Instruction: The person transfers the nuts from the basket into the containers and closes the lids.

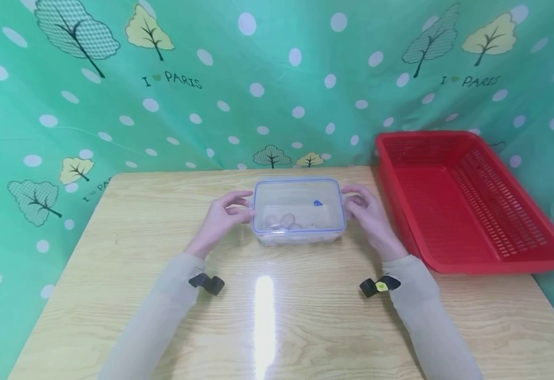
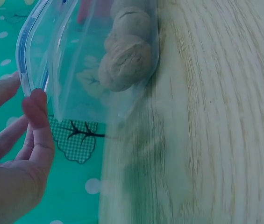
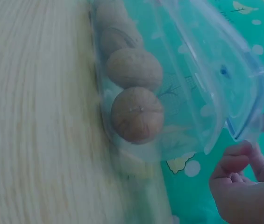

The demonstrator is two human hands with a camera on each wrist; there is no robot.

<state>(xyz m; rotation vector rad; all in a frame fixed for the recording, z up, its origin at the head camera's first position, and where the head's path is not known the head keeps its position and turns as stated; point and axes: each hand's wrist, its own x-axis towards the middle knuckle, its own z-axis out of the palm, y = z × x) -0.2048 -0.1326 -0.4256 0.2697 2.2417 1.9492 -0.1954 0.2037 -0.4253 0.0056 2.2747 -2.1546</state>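
Note:
A clear plastic food container (image 1: 296, 240) stands on the table with several walnuts (image 3: 138, 115) along its bottom. Its clear lid (image 1: 296, 192), with a blue seal and a small blue valve, is above the box; in the wrist views a gap shows between lid and box rim. My left hand (image 1: 224, 214) pinches the lid's left edge between thumb and fingers. At the opposite end, my right hand (image 1: 367, 214) pinches the lid's right side flap. Some fingers of both hands are partly hidden.
To the right a red plastic basket (image 1: 405, 221) with slotted walls sits on the wooden table (image 1: 162, 306). A green dotted cloth (image 1: 229, 63) with printed trees hangs behind. Black wrist cameras are strapped at both sleeves.

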